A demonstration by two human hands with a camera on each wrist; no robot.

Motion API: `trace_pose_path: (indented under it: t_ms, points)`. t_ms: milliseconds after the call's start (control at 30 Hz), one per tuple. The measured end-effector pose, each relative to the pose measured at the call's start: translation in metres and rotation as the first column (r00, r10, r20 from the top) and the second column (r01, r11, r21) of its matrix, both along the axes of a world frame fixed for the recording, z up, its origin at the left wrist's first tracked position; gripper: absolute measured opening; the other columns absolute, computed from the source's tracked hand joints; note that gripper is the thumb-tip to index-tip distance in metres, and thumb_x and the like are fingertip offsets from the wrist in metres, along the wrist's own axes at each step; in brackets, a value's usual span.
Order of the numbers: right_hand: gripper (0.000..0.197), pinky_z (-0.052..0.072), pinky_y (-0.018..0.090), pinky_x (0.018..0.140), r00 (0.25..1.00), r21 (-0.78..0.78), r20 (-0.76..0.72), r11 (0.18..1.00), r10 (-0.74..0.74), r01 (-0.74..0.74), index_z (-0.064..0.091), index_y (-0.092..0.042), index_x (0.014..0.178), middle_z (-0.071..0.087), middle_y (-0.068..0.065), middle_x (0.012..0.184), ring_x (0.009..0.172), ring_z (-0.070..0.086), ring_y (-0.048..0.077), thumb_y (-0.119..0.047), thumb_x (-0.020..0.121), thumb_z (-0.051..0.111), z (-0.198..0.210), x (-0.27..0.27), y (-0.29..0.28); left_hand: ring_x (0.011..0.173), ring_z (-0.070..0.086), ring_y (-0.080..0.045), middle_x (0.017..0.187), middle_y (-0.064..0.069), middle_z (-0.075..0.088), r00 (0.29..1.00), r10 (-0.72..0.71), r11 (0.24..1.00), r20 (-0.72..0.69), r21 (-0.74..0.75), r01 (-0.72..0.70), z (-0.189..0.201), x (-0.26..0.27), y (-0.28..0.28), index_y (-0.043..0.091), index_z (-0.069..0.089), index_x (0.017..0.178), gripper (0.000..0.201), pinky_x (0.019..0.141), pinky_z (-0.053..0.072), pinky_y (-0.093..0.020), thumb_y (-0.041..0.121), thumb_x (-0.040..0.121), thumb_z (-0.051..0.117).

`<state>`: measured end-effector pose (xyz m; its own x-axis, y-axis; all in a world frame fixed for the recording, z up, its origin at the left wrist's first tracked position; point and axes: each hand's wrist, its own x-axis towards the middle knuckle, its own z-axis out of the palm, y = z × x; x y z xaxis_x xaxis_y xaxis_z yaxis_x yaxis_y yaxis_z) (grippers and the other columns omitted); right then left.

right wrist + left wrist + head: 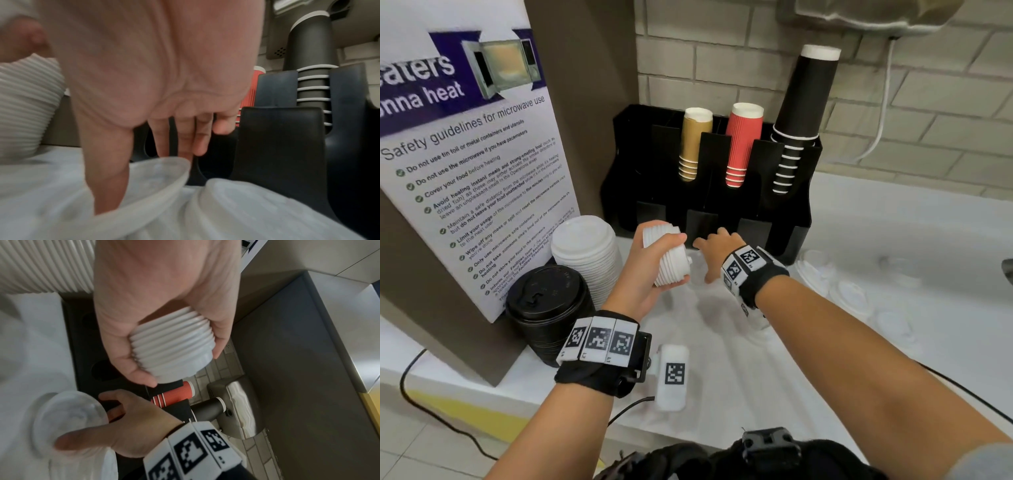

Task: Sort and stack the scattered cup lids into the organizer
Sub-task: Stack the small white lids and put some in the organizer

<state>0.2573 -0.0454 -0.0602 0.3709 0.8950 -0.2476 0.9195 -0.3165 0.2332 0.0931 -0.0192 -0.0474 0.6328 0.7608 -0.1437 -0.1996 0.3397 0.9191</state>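
Left hand gripped nested white lids sideways, clear of bench, ready for organizer slot. Right hand reached for clear lid on bench beside organizer, thumb touching rim; grip unconfirmed.

Organizer at the back of the counter, against the wall; three cup stacks upright in its rear slots, side by side. Left of it, a tall lid stack on the counter, with a second lid stack just before that, both beside the poster board. Between these and the organizer's front, left hand raised, around a small lid stack. Right hand just right of it, low, touching a clear lid on the counter. More clear lids scattered farther right.
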Motion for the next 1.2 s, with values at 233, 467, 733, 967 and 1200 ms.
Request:
trace_pose_path:
  t_ms: [233, 467, 733, 967, 1200]
  points:
    - [0.017, 0.052, 0.035, 0.083, 0.957, 0.188, -0.289, 0.981, -0.001, 0.057, 0.059, -0.015, 0.104, 0.06, 0.009, 0.109, 0.099, 0.06, 0.026, -0.02, 0.088, 0.061, 0.017, -0.003, -0.008, 0.096, 0.058, -0.024, 0.11, -0.005, 0.056, 0.999, 0.006, 1.0, -0.036, 0.004, -0.006, -0.001, 0.002, 0.001, 0.03, 0.054, 0.111, 0.036, 0.069, 0.058, -0.041, 0.023, 0.081, 0.073]
    - [0.021, 0.05, 0.024, 0.063, 0.548, 0.523, -0.802, 0.723, 0.238, 0.451, 0.051, -0.021, 0.072, 0.056, -0.003, 0.076, 0.07, 0.055, 0.01, -0.014, 0.079, 0.069, 0.031, -0.016, -0.056, 0.093, 0.061, -0.022, 0.11, -0.005, 0.057, 1.0, -0.014, 1.0, -0.005, 0.01, 0.014, -0.002, 0.01, -0.005, 0.03, 0.052, 0.108, 0.026, 0.066, 0.056, -0.038, 0.02, 0.088, 0.066]
    - [0.022, 0.054, 0.027, 0.079, 0.095, 0.371, -0.909, 0.683, 0.406, 0.629, 0.054, -0.016, 0.1, 0.065, 0.004, 0.115, 0.098, 0.065, 0.014, -0.014, 0.084, 0.069, 0.022, -0.022, -0.103, 0.101, 0.063, -0.025, 0.114, -0.005, 0.061, 0.988, -0.15, 0.989, 0.031, -0.005, 0.151, -0.003, 0.017, -0.016, 0.029, 0.056, 0.111, 0.043, 0.069, 0.059, -0.04, 0.035, 0.074, 0.077]
    - [0.048, 0.054, 0.039, 0.091, 0.154, 0.419, -0.897, 0.688, 0.414, 0.593, 0.058, -0.029, 0.126, 0.063, 0.001, 0.122, 0.109, 0.063, 0.019, -0.011, 0.084, 0.07, 0.027, -0.019, -0.12, 0.101, 0.065, -0.025, 0.109, -0.003, 0.066, 0.965, -0.262, 0.965, 0.021, 0.008, 0.262, -0.005, 0.021, -0.023, 0.035, 0.062, 0.099, 0.031, 0.066, 0.057, -0.04, 0.041, 0.07, 0.074]
    - [0.047, 0.05, 0.044, 0.098, 0.216, 0.469, -0.877, 0.668, 0.429, 0.578, 0.061, -0.029, 0.123, 0.062, 0.002, 0.121, 0.112, 0.061, 0.019, -0.015, 0.079, 0.073, 0.031, -0.025, -0.123, 0.099, 0.064, -0.021, 0.107, -0.001, 0.066, 0.965, -0.261, 0.964, 0.001, 0.056, 0.26, -0.002, 0.02, -0.028, 0.031, 0.058, 0.108, 0.047, 0.066, 0.058, -0.037, 0.047, 0.067, 0.077]
